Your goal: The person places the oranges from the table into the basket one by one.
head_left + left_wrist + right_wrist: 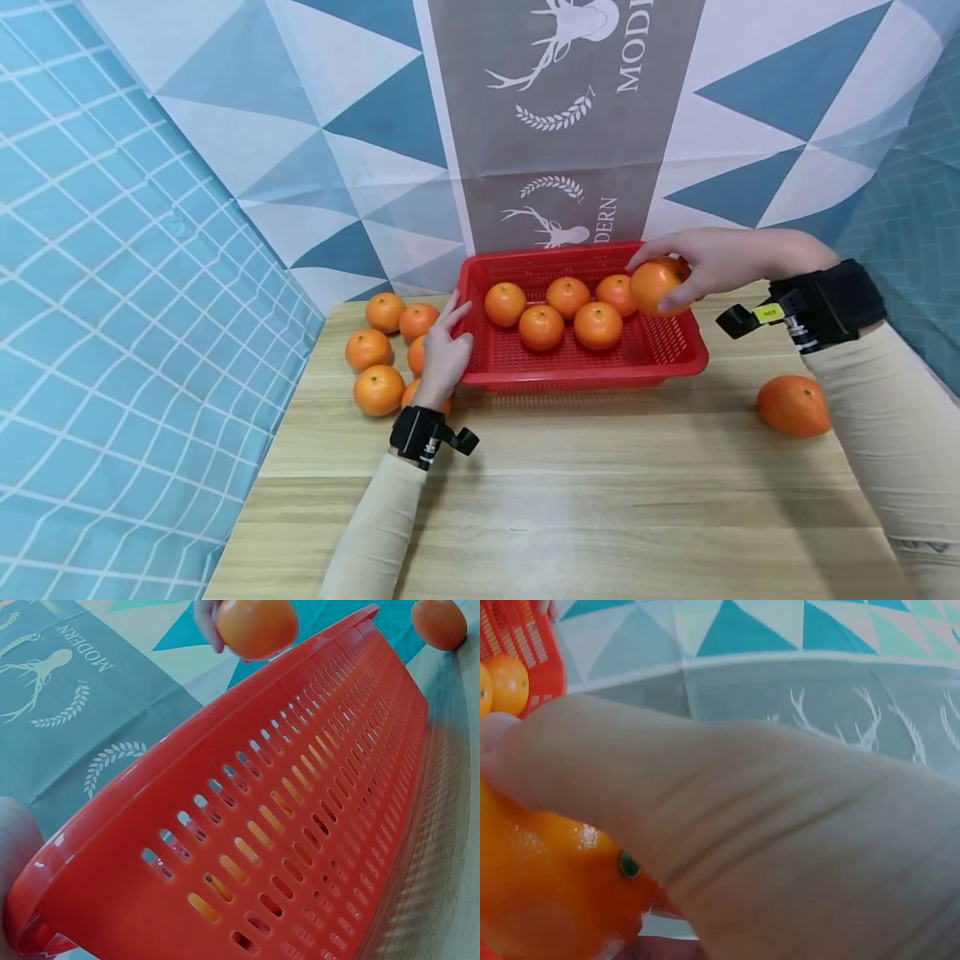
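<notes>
The orange [654, 287] is pinched in your right grip [720, 257], above the red basket's [570, 380] right end. Looks like the loading step; next probably wants a gentle lower and release. Left grip [446, 354] rests spread against the rim.

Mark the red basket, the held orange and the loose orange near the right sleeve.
Red basket [570, 379], head view, front rim.
Held orange [651, 287], head view, exposed peel.
Loose orange [792, 407], head view, its visible middle.
</notes>
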{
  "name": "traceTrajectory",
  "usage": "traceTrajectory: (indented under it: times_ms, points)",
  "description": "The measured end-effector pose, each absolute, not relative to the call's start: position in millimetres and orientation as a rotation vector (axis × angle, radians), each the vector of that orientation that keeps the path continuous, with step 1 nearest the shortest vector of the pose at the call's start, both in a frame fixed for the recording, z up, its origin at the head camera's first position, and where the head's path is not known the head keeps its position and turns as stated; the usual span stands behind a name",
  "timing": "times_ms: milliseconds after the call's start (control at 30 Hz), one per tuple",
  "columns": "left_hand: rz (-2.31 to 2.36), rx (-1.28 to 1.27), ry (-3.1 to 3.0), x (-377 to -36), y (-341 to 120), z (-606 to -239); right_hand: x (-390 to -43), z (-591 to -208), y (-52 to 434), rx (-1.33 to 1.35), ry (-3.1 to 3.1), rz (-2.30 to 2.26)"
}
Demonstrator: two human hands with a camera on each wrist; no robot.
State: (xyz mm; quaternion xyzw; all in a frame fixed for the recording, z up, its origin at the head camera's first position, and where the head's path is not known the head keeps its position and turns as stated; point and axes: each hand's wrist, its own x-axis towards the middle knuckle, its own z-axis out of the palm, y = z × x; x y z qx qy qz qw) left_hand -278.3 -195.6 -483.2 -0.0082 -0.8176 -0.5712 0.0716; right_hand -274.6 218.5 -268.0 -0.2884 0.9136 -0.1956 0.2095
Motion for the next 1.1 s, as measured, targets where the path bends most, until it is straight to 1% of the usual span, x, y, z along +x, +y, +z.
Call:
traceTrajectory:
  times_ms: [100, 367, 633, 900, 1033, 1100]
  points:
    - [-1.709, -0.015, -2.464, -276.7, -194.2, -480.2, -274.8, -266.1, 208.7, -0.825, 2.528, -0.532]
    - [-1.707, 0.013, -2.491, -258.2, -181.9, -450.8, -280.4, -273.2, 196.2, -0.807, 2.487, -0.473]
    - [-1.721, 0.009, -2.476, -265.0, -185.2, -461.4, -285.1, -292.2, 190.4, -0.786, 2.404, -0.435]
    - [-1.744, 0.013, -2.486, -243.3, -174.5, -431.7, -283.7, -308.6, 185.4, -0.767, 2.430, -0.342]
    - [-1.726, 0.017, -2.483, -249.5, -178.2, -441.5, -283.1, -317.3, 182.9, -0.752, 2.414, -0.335]
    - [-1.727, 0.013, -2.473, -258.6, -184.0, -455.0, -283.1, -321.2, 181.0, -0.756, 2.407, -0.329]
